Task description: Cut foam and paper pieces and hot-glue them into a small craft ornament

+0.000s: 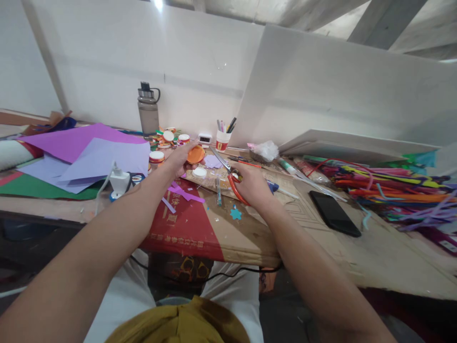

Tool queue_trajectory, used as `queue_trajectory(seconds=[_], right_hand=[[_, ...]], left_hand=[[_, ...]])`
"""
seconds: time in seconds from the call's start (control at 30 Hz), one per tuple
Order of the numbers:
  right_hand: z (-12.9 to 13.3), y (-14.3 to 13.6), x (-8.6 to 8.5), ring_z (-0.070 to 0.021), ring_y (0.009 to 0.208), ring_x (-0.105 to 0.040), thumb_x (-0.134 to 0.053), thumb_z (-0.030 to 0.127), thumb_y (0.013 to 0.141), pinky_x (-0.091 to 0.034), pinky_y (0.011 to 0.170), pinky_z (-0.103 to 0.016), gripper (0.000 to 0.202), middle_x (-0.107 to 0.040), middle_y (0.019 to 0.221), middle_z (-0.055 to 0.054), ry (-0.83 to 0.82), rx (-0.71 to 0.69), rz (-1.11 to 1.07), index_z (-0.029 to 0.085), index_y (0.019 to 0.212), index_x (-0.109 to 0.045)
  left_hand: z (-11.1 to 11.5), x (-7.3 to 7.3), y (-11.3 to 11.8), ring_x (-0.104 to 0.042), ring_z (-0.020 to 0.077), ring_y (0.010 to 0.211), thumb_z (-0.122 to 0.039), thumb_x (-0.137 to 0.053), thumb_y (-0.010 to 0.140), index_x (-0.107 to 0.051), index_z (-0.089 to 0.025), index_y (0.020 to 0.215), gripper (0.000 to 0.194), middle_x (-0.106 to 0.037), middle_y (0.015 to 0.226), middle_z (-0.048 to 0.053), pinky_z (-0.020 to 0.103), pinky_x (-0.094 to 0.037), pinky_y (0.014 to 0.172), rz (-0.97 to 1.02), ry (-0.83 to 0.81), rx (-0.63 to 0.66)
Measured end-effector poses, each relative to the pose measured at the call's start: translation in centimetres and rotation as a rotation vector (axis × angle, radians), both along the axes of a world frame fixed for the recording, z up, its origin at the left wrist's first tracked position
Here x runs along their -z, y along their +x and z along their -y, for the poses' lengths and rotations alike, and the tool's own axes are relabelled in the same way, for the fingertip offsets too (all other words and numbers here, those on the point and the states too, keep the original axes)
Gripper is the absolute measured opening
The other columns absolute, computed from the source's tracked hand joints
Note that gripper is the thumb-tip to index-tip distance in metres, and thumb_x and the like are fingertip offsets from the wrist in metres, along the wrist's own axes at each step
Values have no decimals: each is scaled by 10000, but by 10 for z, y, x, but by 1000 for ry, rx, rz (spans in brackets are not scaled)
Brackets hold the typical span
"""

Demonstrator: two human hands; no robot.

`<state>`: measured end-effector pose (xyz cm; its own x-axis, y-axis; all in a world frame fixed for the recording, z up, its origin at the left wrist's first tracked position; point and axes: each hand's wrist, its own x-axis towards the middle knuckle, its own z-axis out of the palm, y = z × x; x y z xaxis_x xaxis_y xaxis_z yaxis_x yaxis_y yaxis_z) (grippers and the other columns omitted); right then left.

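My left hand (178, 161) is closed on a round orange piece (196, 155) with a raised-looking rim, like a lid or small cup. My right hand (253, 185) grips scissors (233, 183) by their orange handles. Their blades point up and to the left, toward the orange piece but apart from it. Below the hands, a white disc (199, 172), a pen with a clear barrel (219, 190) and a teal star-like cutout (235, 212) lie on the cardboard. Purple paper strips (187, 193) are scattered under my left wrist.
Purple and lilac sheets (103, 162) cover the left side, by a white plug adapter (120, 180). A grey bottle (147, 112) and a cup of pens (223, 139) stand at the back. A black phone (333, 213) and colourful pipe cleaners (392, 190) lie to the right.
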<state>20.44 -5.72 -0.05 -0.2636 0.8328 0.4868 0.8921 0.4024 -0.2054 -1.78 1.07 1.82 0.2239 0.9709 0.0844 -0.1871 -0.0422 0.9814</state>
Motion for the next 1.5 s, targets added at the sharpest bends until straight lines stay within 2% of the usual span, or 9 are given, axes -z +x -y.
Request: queue_trajectory(seconds=[0.23, 0.37, 0.53, 0.83, 0.97, 1.03, 1.17, 1.27, 1.5], right_hand=[[-5, 4, 1, -188, 774, -635, -515, 304, 855, -454, 700, -275, 324, -721, 917, -58, -128, -27, -210, 179, 1121, -651], [-3, 3, 5, -232, 793, -664, -558, 322, 835, -473, 692, -306, 249, -735, 874, -85, -220, 103, -13, 210, 1003, -703], [1, -1, 7, -282, 855, -689, -552, 285, 824, -497, 712, -355, 256, -727, 956, -157, -266, 266, 181, 179, 1013, -690], [6, -6, 5, -268, 869, -686, -565, 178, 836, -481, 697, -327, 230, -719, 966, -179, -340, 210, 247, 132, 1039, -664], [10, -6, -2, -273, 873, -671, -561, 272, 875, -482, 734, -352, 224, -707, 965, -187, -275, 213, 250, 127, 978, -697], [10, -5, -5, -245, 893, -656, -516, 302, 914, -479, 785, -348, 266, -694, 994, -167, -161, 179, 133, 132, 1026, -687], [6, -4, -6, -177, 852, -619, -525, 321, 918, -485, 789, -312, 315, -649, 1063, -103, 87, -31, -241, 181, 1185, -616], [5, -5, -4, -183, 900, -596, -557, 325, 899, -486, 767, -312, 329, -607, 1135, -105, 148, -115, -327, 207, 1204, -598], [4, -3, -4, -168, 857, -580, -515, 243, 916, -456, 779, -300, 159, -622, 946, -63, 154, -175, -288, 190, 920, -665]], left_hand=[[1, 5, 3, -635, 147, 561, -428, -531, 857, -591, -144, 913, 296, -707, 764, 102, 198, -361, 401, 85, 19, 169], [5, 6, 9, -651, 150, 666, -359, -561, 845, -619, -116, 992, 290, -716, 888, 126, 223, -446, 506, 119, 53, 241], [7, 8, 11, -656, 167, 724, -311, -577, 819, -633, -114, 1037, 300, -710, 926, 125, 244, -479, 547, 149, 55, 245], [10, 9, 15, -656, 185, 808, -297, -580, 787, -677, -128, 1039, 319, -705, 1004, 134, 270, -510, 623, 97, 85, 271], [9, 11, 17, -651, 183, 806, -331, -605, 788, -693, -140, 1031, 321, -695, 990, 118, 263, -494, 619, 67, 98, 287], [9, 13, 19, -639, 176, 786, -355, -621, 784, -698, -139, 1028, 335, -686, 964, 107, 250, -479, 590, 52, 94, 283], [13, 17, 25, -603, 149, 734, -409, -629, 789, -705, -150, 1029, 361, -661, 930, 89, 219, -438, 536, -11, 116, 290], [17, 20, 30, -595, 144, 747, -394, -634, 777, -718, -175, 999, 323, -654, 981, 91, 209, -441, 545, -96, 162, 323], [20, 24, 35, -569, 171, 821, -377, -639, 751, -724, -194, 893, 247, -654, 996, 86, 207, -453, 564, -234, 229, 347]])
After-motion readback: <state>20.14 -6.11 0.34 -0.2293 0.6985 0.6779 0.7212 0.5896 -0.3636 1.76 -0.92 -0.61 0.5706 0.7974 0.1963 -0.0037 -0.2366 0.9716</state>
